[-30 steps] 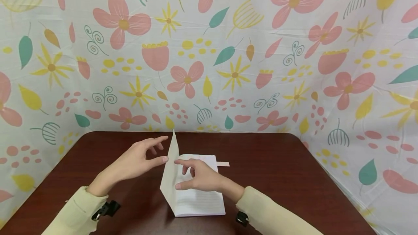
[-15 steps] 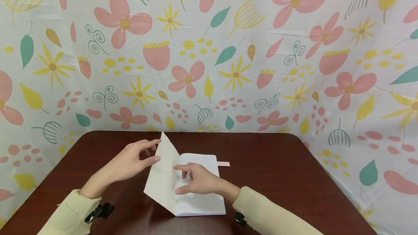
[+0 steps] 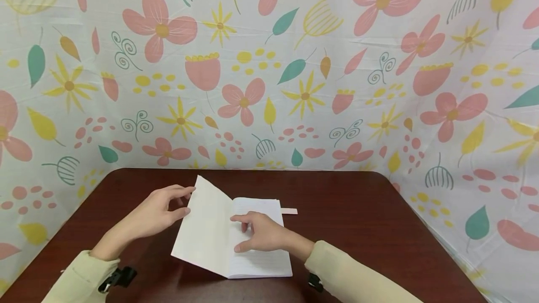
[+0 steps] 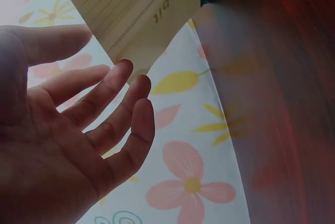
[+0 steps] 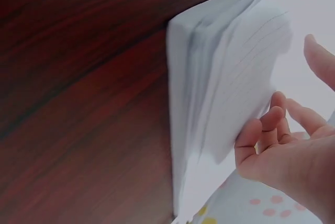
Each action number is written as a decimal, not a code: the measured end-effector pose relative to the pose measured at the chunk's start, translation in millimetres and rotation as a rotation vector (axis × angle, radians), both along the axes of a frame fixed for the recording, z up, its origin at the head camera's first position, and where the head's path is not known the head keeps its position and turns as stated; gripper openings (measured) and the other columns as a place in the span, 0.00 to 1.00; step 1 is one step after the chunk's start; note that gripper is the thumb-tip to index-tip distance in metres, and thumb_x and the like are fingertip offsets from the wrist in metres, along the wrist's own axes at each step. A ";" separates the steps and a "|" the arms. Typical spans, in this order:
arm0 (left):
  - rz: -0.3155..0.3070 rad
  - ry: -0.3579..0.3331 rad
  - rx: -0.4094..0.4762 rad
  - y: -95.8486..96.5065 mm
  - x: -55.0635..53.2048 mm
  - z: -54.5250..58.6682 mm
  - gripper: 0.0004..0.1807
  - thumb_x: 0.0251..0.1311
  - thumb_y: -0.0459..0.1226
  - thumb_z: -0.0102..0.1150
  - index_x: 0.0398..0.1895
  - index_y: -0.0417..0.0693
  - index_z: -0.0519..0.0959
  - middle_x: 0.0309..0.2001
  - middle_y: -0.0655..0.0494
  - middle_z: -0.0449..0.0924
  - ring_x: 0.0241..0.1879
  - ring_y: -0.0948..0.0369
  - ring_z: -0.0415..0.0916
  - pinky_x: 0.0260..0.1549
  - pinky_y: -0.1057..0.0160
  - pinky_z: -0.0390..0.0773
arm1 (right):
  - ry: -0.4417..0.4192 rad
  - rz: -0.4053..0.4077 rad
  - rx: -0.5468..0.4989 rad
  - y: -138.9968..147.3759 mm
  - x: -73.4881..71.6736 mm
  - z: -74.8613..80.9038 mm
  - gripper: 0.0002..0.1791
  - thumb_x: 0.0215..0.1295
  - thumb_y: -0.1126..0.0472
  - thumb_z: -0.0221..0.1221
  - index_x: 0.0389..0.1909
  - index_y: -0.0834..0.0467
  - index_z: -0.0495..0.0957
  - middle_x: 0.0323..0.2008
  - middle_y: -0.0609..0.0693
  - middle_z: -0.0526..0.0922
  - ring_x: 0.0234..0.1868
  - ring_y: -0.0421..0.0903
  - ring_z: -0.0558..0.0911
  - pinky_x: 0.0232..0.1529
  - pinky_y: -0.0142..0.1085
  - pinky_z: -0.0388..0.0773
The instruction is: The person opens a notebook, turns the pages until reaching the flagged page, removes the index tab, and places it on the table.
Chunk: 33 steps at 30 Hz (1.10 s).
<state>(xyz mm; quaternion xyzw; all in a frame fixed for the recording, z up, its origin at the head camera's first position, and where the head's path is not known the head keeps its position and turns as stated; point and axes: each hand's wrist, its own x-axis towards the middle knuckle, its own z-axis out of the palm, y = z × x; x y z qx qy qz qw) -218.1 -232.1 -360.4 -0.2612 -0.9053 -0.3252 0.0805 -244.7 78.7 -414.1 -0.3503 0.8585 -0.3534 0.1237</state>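
A notebook (image 3: 261,265) lies spread on the table, its lined white pages on the right. Its pale cover (image 3: 206,228) tilts up to the left, not flat. Beside the cover's outer edge is my left hand (image 3: 157,209), thumb and fingertips touching or very near it. In the left wrist view the fingers are loosely bent, close to a corner of the cover (image 4: 136,41) printed with "Gambit". Over the lined page is my right hand (image 3: 263,233), index finger and thumb pointing left; the other fingers curl loosely around nothing. Whether it touches the page, I cannot tell.
The dark reddish-brown table (image 3: 358,228) stretches out around the notebook. A pale strip (image 3: 289,211) sticks out from the notebook's right side. Behind the table hangs a floral curtain (image 3: 269,83). Small black devices (image 3: 118,278) sit at both sleeve cuffs.
The cover has swung from nearly upright down to the left. My left hand has moved left and slightly down along with it. The right hand has shifted slightly, staying over the page.
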 end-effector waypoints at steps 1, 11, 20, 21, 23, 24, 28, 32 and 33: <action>0.003 -0.005 -0.004 -1.2 0.3 -1.0 0.26 0.67 0.31 0.68 0.67 0.32 0.78 0.50 0.56 0.81 0.41 0.66 0.77 0.38 0.62 0.77 | 0.002 -0.001 -0.001 2.8 -0.2 -0.2 0.40 0.55 0.62 0.79 0.70 0.63 0.77 0.38 0.50 0.78 0.29 0.37 0.65 0.32 0.31 0.65; 0.032 -0.050 -0.060 -10.4 2.9 -11.1 0.26 0.65 0.30 0.68 0.66 0.34 0.79 0.52 0.55 0.82 0.38 0.66 0.74 0.32 0.63 0.73 | 0.058 -0.031 0.035 32.6 -3.0 -12.5 0.40 0.51 0.61 0.80 0.67 0.66 0.79 0.36 0.46 0.78 0.33 0.37 0.67 0.39 0.32 0.68; 0.048 -0.083 -0.074 -17.8 3.0 -23.1 0.26 0.64 0.29 0.69 0.66 0.32 0.79 0.49 0.56 0.80 0.33 0.66 0.70 0.30 0.64 0.71 | 0.063 -0.064 0.055 53.0 0.7 -13.1 0.39 0.51 0.61 0.81 0.65 0.67 0.80 0.35 0.47 0.75 0.35 0.40 0.68 0.39 0.33 0.68; 0.052 -0.087 -0.072 -18.2 3.1 -24.1 0.26 0.64 0.29 0.69 0.66 0.32 0.80 0.49 0.56 0.80 0.33 0.66 0.70 0.29 0.64 0.71 | 0.062 -0.065 0.053 54.8 1.1 -12.7 0.39 0.51 0.61 0.81 0.65 0.68 0.80 0.35 0.47 0.75 0.35 0.41 0.68 0.39 0.33 0.68; 0.058 -0.097 -0.072 -18.7 3.4 -26.3 0.26 0.64 0.28 0.69 0.65 0.32 0.80 0.49 0.56 0.80 0.32 0.66 0.69 0.28 0.64 0.71 | 0.068 -0.066 0.053 58.2 1.3 -12.9 0.39 0.50 0.61 0.81 0.64 0.69 0.80 0.35 0.47 0.76 0.36 0.42 0.69 0.40 0.33 0.68; 0.063 -0.104 -0.073 -18.9 3.6 -27.3 0.26 0.64 0.28 0.69 0.66 0.32 0.80 0.49 0.55 0.81 0.32 0.65 0.69 0.28 0.64 0.71 | 0.076 -0.066 0.052 59.9 1.2 -13.1 0.39 0.50 0.61 0.81 0.64 0.69 0.80 0.35 0.47 0.76 0.37 0.43 0.70 0.41 0.33 0.69; 0.075 -0.121 -0.082 -19.0 4.1 -32.5 0.26 0.63 0.28 0.70 0.65 0.31 0.80 0.52 0.53 0.81 0.31 0.65 0.68 0.27 0.64 0.70 | 0.105 -0.076 0.059 67.1 0.0 -15.1 0.39 0.49 0.61 0.81 0.63 0.68 0.81 0.35 0.45 0.76 0.37 0.43 0.71 0.42 0.33 0.70; 0.078 -0.119 -0.091 -19.9 4.0 -38.3 0.26 0.62 0.28 0.71 0.64 0.30 0.80 0.52 0.52 0.82 0.29 0.66 0.66 0.26 0.64 0.69 | 0.107 -0.089 0.065 74.0 -0.7 -17.2 0.39 0.48 0.61 0.82 0.63 0.68 0.81 0.35 0.45 0.75 0.36 0.41 0.70 0.40 0.33 0.69; 0.081 -0.120 -0.093 -20.1 4.0 -39.8 0.26 0.62 0.28 0.71 0.64 0.30 0.80 0.52 0.52 0.82 0.29 0.67 0.65 0.26 0.64 0.69 | 0.102 -0.093 0.064 75.5 -0.8 -17.7 0.39 0.48 0.61 0.82 0.63 0.68 0.81 0.35 0.45 0.75 0.35 0.40 0.69 0.39 0.33 0.69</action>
